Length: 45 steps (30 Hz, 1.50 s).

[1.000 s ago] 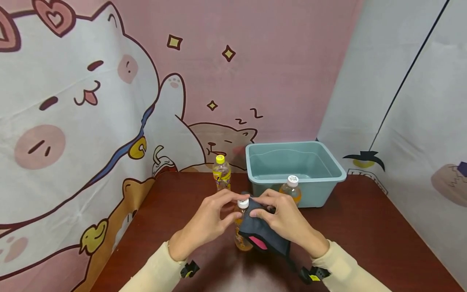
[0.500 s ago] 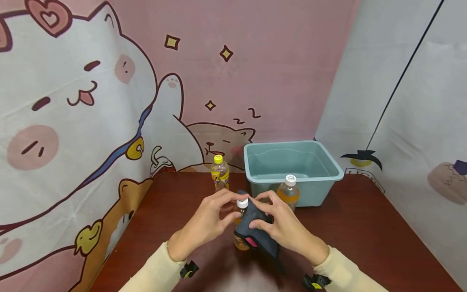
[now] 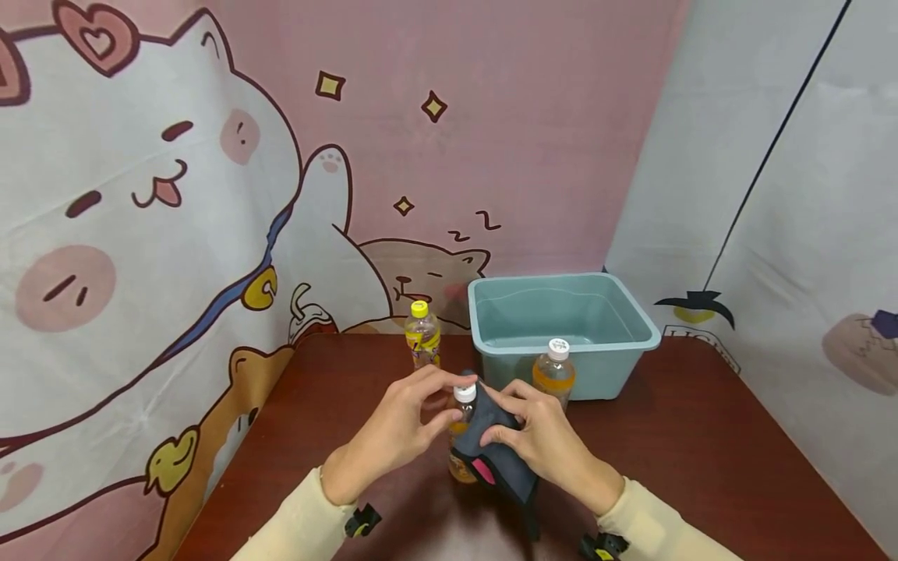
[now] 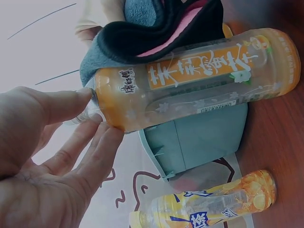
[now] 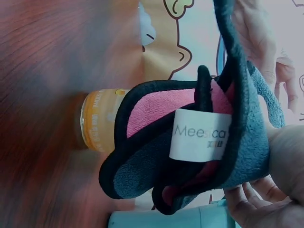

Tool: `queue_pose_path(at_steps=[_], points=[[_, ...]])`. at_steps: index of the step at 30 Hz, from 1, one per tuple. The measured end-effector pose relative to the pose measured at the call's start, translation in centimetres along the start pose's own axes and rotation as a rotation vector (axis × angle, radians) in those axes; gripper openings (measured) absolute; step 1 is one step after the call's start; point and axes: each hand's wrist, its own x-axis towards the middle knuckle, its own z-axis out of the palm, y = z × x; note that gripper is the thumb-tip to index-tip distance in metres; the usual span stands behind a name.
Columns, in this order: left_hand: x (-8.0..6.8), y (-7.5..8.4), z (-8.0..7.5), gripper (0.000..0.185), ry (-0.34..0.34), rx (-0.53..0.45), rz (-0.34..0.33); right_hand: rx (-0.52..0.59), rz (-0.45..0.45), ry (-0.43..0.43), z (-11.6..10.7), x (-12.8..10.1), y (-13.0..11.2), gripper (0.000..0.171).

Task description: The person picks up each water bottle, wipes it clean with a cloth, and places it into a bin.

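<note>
Cloth (image 3: 496,452) slid lower on bottle (image 3: 461,436) | right hand (image 3: 543,436) pinches cloth | left hand (image 3: 400,432) pinches cap (image 3: 464,392) | wiping underway, other bottles untouched

cloth (image 3: 494,456) grey, pink inside (black edging) | bottle (image 3: 459,436) orange, white cap | tub (image 3: 561,327) teal

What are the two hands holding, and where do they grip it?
The left hand pinches the bottle at its neck, just under the white cap. The right hand grips a folded dark cloth, pressed against the bottle's side.
</note>
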Motion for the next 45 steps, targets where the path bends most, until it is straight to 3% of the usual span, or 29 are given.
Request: queue_pose_path(at_steps=[7,12,17,25,31,35,39,45], points=[[-0.1,0.1,-0.1,0.051,-0.014,-0.014,-0.013,-0.012,-0.013,-0.065,-0.1,-0.3,0.6,0.06],[-0.1,0.0,-0.1,0.052,-0.012,0.003,-0.017,-0.05,0.037,-0.214,0.1,-0.3,1.3,0.045],[-0.3,0.0,0.0,0.053,-0.008,0.0,-0.016,-0.121,0.057,-0.332,0.9,-0.4,2.0,0.047],[-0.3,-0.1,0.0,0.052,-0.006,-0.004,-0.006,-0.211,0.003,-0.475,2.5,-0.9,3.4,0.034],[-0.2,-0.2,0.0,0.053,-0.005,0.005,-0.002,-0.16,-0.011,-0.461,2.5,-0.8,3.7,0.027],[-0.2,-0.2,0.0,0.054,-0.009,0.01,0.004,-0.106,0.032,-0.443,1.9,-0.7,3.5,0.028],[-0.2,-0.1,0.0,0.056,0.002,0.02,0.025,-0.071,0.072,-0.392,1.1,-0.2,2.8,0.029],[-0.2,0.0,0.0,0.056,0.006,0.022,0.022,-0.048,0.064,-0.287,-0.3,0.6,1.5,0.032]])
